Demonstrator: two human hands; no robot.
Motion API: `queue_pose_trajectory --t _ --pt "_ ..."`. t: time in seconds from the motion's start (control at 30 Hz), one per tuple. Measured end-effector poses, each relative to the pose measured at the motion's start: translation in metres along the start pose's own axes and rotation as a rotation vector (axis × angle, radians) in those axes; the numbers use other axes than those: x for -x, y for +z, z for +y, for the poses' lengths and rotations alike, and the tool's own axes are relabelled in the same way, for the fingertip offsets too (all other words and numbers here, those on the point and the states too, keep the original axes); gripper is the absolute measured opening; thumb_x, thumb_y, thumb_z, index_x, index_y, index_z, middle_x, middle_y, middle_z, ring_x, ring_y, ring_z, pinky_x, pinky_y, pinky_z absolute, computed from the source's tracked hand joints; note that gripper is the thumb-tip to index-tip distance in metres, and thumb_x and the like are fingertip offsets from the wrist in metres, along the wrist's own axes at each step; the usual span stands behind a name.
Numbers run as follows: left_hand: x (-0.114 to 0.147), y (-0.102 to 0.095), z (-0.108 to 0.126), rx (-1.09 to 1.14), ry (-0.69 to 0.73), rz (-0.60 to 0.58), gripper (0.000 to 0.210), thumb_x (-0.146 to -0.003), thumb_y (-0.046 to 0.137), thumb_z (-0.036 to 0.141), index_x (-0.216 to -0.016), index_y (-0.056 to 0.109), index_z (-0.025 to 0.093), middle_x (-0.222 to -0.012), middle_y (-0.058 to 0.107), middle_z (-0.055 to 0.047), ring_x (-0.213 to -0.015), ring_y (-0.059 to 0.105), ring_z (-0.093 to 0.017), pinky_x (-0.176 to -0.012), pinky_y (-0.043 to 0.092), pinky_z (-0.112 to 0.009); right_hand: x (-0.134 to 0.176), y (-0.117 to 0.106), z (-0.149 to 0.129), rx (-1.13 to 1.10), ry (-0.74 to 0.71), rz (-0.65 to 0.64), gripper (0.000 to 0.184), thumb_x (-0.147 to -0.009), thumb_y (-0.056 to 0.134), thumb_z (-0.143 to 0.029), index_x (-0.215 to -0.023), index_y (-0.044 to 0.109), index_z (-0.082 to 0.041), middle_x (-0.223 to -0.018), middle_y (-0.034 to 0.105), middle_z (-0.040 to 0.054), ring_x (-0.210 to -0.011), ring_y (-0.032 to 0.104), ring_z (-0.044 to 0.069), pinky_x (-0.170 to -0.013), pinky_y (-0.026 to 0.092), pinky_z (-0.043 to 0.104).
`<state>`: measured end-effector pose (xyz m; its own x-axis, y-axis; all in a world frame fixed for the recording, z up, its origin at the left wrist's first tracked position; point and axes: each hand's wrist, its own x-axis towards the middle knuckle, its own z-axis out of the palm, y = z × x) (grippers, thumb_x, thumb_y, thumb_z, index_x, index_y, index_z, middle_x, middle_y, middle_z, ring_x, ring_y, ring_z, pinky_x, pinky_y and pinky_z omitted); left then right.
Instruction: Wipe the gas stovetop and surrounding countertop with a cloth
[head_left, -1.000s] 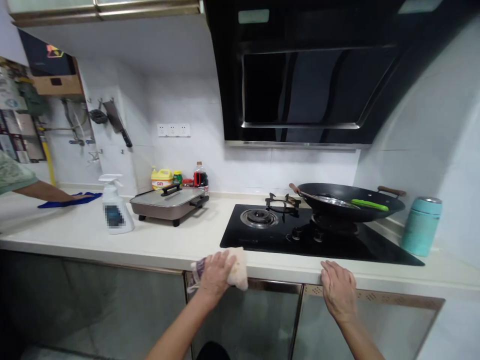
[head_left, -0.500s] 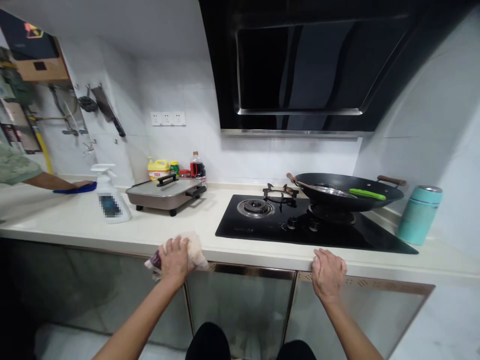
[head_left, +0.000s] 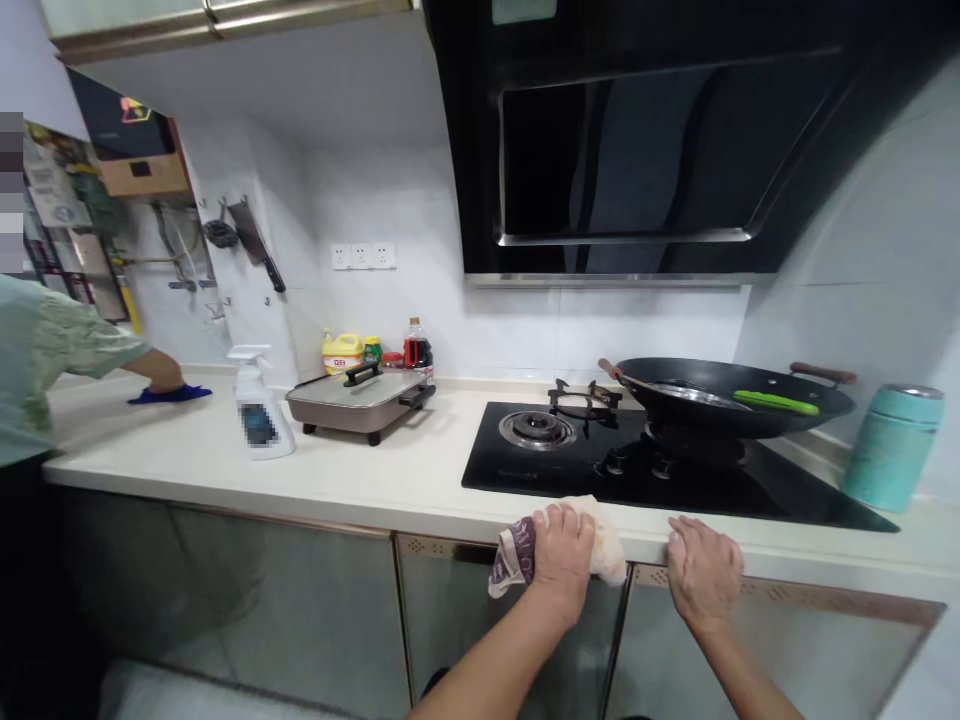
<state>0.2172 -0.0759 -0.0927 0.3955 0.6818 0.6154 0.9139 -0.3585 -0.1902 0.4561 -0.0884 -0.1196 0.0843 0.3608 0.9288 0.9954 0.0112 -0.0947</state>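
Observation:
My left hand (head_left: 559, 555) presses a cream cloth with a purple patterned part (head_left: 604, 545) over the front edge of the white countertop (head_left: 352, 490), just in front of the black gas stove (head_left: 540, 470). The fingers are closed on the cloth. To its right, my right hand (head_left: 703, 570) rests on the same counter edge with nothing in it. Its fingers lie over the edge, partly bent. A large black wok (head_left: 727, 415) sits on the right burner, with a bright green-handled utensil (head_left: 776, 403) in it.
A white spray bottle (head_left: 261, 410) and a lidded electric pan (head_left: 360, 400) stand left. Behind are a yellow jug (head_left: 343, 355) and a sauce bottle (head_left: 417, 350). A teal flask (head_left: 892, 450) stands right. At far left, another person's hand (head_left: 163, 378) presses a blue cloth (head_left: 171, 395).
My left hand has slid the cloth rightward along the counter edge, close to my right hand. My right hand stays on the edge. The other person's cloth and arm have shifted, and the view has turned.

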Motion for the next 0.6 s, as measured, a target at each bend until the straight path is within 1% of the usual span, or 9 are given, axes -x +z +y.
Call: queue_pose_trajectory --t 0.03,0.1,0.17,0.23,0.33,0.4,0.43,0.5,0.6 --pt "0.001 0.001 -0.002 0.008 0.028 0.008 0.038 -0.104 0.05 0.029 -0.141 0.059 0.024 -0.139 0.063 -0.015 -0.127 0.055 -0.033 -0.104 0.044 -0.057 0.0 0.0 0.002 0.0 -0.014 -0.009 0.044 -0.106 0.032 -0.038 -0.118 0.069 -0.015 -0.119 0.071 0.0122 -0.114 0.059 0.028 -0.107 0.036 0.046" --pt "0.007 0.001 -0.016 0.026 0.099 0.029 0.04 -0.104 0.052 0.03 -0.143 0.057 0.027 -0.142 0.062 -0.013 -0.128 0.055 -0.031 -0.107 0.043 -0.055 0.002 -0.001 0.005 -0.008 -0.049 -0.031 0.045 -0.107 0.032 -0.038 -0.121 0.068 -0.015 -0.122 0.071 0.0119 -0.118 0.059 0.027 -0.11 0.035 0.046" --pt "0.017 -0.002 -0.04 0.038 0.147 0.032 0.043 -0.102 0.054 0.028 -0.145 0.054 0.029 -0.145 0.06 -0.012 -0.13 0.055 -0.03 -0.109 0.042 -0.054 0.003 -0.002 0.009 -0.014 -0.078 -0.046 0.045 -0.107 0.032 -0.038 -0.124 0.067 -0.016 -0.124 0.071 0.0115 -0.121 0.06 0.027 -0.112 0.034 0.046" --pt "0.027 -0.008 -0.069 0.047 0.14 -0.01 0.05 -0.099 0.06 0.028 -0.148 0.051 0.03 -0.148 0.058 -0.013 -0.132 0.054 -0.032 -0.111 0.039 -0.056 0.003 -0.002 0.012 -0.014 -0.097 -0.045 0.045 -0.107 0.032 -0.038 -0.125 0.067 -0.016 -0.125 0.071 0.0112 -0.121 0.06 0.027 -0.112 0.035 0.046" --pt "0.044 -0.029 -0.117 0.054 0.056 -0.141 0.07 -0.087 0.074 0.032 -0.152 0.047 0.029 -0.154 0.052 -0.015 -0.136 0.05 -0.036 -0.114 0.035 -0.059 0.003 -0.003 0.012 -0.014 -0.117 -0.026 0.044 -0.107 0.034 -0.038 -0.125 0.067 -0.015 -0.124 0.072 0.0114 -0.119 0.06 0.028 -0.11 0.036 0.046" --pt "0.053 -0.047 -0.151 0.048 -0.012 -0.217 0.077 -0.08 0.079 0.031 -0.151 0.048 0.028 -0.155 0.051 -0.015 -0.138 0.048 -0.038 -0.116 0.033 -0.059 0.002 -0.004 0.012 -0.028 -0.116 -0.022 0.043 -0.107 0.035 -0.038 -0.125 0.067 -0.015 -0.124 0.072 0.0114 -0.119 0.061 0.028 -0.109 0.037 0.046" --pt "0.057 -0.056 -0.168 0.046 -0.042 -0.241 0.076 -0.078 0.079 0.029 -0.149 0.05 0.027 -0.154 0.052 -0.015 -0.136 0.049 -0.038 -0.115 0.034 -0.058 0.002 -0.005 0.011 -0.037 -0.113 -0.023 0.042 -0.107 0.036 -0.037 -0.125 0.067 -0.015 -0.123 0.072 0.0113 -0.118 0.061 0.028 -0.108 0.037 0.046" --pt "0.062 -0.073 -0.2 0.079 -0.082 -0.259 0.067 -0.078 0.076 0.026 -0.142 0.056 0.026 -0.146 0.058 -0.014 -0.131 0.052 -0.036 -0.111 0.038 -0.054 0.002 -0.005 0.011 -0.05 -0.113 -0.03 0.041 -0.106 0.037 -0.037 -0.125 0.067 -0.015 -0.122 0.072 0.0113 -0.117 0.061 0.028 -0.107 0.038 0.045" --pt "0.062 -0.091 -0.238 0.233 -0.232 -0.206 0.049 -0.08 0.071 0.024 -0.129 0.064 0.027 -0.128 0.067 -0.008 -0.121 0.059 -0.03 -0.105 0.044 -0.045 0.002 -0.004 0.01 -0.051 -0.126 -0.013 0.04 -0.105 0.039 -0.036 -0.125 0.066 -0.014 -0.121 0.073 0.012 -0.116 0.062 0.029 -0.104 0.04 0.046"
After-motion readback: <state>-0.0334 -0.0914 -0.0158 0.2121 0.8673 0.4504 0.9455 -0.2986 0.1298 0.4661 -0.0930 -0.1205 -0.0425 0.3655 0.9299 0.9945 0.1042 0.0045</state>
